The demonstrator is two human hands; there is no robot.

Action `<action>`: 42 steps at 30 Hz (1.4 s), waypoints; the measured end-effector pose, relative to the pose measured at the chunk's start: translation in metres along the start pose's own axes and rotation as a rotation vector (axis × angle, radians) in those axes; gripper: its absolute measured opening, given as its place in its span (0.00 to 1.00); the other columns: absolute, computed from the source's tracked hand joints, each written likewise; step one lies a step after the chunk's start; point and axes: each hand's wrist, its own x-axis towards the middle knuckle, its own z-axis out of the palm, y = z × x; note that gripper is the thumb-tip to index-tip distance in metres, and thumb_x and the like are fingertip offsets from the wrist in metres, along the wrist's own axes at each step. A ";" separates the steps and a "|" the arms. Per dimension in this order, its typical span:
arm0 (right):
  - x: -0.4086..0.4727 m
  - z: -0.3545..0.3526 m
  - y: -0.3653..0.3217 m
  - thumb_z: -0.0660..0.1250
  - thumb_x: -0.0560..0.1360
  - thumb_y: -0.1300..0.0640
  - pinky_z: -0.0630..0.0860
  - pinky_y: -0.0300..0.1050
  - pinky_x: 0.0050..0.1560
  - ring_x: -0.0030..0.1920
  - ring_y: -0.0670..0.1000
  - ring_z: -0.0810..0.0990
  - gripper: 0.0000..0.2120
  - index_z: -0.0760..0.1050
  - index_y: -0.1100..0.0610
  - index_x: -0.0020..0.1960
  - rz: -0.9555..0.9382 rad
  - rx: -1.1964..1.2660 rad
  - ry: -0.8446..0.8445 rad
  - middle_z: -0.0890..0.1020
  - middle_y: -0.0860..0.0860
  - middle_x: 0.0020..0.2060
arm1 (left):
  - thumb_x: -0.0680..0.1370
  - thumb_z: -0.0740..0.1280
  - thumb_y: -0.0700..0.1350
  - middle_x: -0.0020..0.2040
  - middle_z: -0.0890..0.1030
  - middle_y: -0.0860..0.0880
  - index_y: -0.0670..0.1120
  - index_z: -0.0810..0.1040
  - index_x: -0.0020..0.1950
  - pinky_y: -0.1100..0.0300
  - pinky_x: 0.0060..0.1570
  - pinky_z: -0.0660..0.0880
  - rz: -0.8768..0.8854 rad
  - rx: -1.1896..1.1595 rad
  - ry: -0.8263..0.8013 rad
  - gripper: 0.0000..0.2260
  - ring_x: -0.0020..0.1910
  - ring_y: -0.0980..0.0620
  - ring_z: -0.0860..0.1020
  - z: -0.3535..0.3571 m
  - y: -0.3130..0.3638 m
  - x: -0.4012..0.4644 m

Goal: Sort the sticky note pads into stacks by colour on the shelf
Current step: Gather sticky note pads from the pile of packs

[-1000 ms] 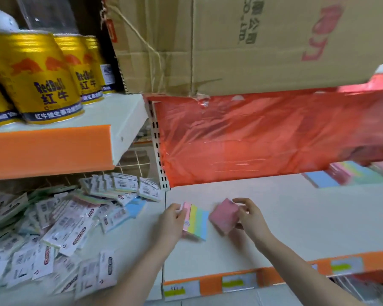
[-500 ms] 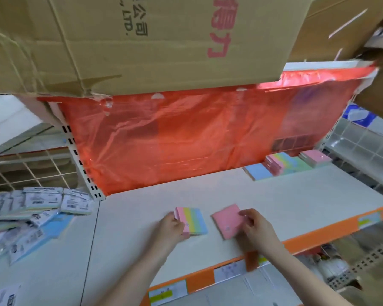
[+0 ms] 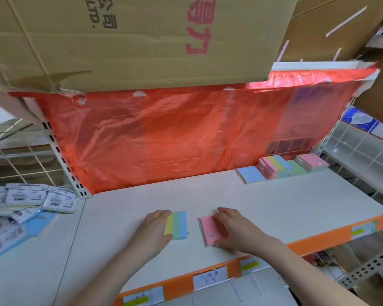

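Observation:
On the white shelf [image 3: 274, 206], near its front edge, two sticky note pads lie side by side. My left hand [image 3: 154, 227] holds the striped rainbow pad [image 3: 179, 225] by its left edge, fingers tucked at that edge. A small gap to the right, my right hand [image 3: 232, 228] grips the pink pad [image 3: 209, 231] between fingers at its top and thumb at its bottom. At the back right stand sorted pads: a blue pad [image 3: 250, 175], a rainbow stack [image 3: 271, 165], a green pad [image 3: 297, 170] and a pink stack [image 3: 312, 162].
A heap of plastic-wrapped pads [image 3: 31, 202] covers the neighbouring shelf on the left. A red plastic sheet [image 3: 175, 138] hangs behind the shelf, and a large cardboard box [image 3: 142, 40] sits low overhead. The orange front rail [image 3: 318, 240] carries price labels.
The view has swung right, away from the cans. Both pads now lie flat and squared to the shelf edge; the pink pad, tilted before, has been turned straight.

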 end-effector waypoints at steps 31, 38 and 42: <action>-0.021 -0.041 0.086 0.68 0.68 0.37 0.70 0.42 0.59 0.63 0.48 0.68 0.38 0.61 0.52 0.71 0.187 0.035 0.271 0.68 0.47 0.64 | 0.74 0.64 0.60 0.67 0.65 0.58 0.56 0.62 0.71 0.62 0.62 0.63 0.439 0.114 0.094 0.27 0.67 0.57 0.63 0.006 0.100 0.108; -0.034 -0.063 0.162 0.67 0.69 0.38 0.69 0.41 0.56 0.62 0.48 0.69 0.34 0.63 0.52 0.69 0.108 0.013 0.307 0.70 0.48 0.62 | 0.73 0.64 0.63 0.67 0.65 0.59 0.57 0.63 0.70 0.61 0.62 0.62 0.371 0.128 0.153 0.27 0.68 0.57 0.62 0.029 0.169 0.131; -0.040 -0.080 0.209 0.68 0.69 0.39 0.69 0.41 0.55 0.61 0.48 0.69 0.33 0.64 0.53 0.68 0.065 0.015 0.320 0.71 0.48 0.62 | 0.74 0.63 0.63 0.68 0.64 0.60 0.58 0.63 0.70 0.62 0.64 0.60 0.327 0.138 0.184 0.27 0.69 0.58 0.61 0.045 0.208 0.144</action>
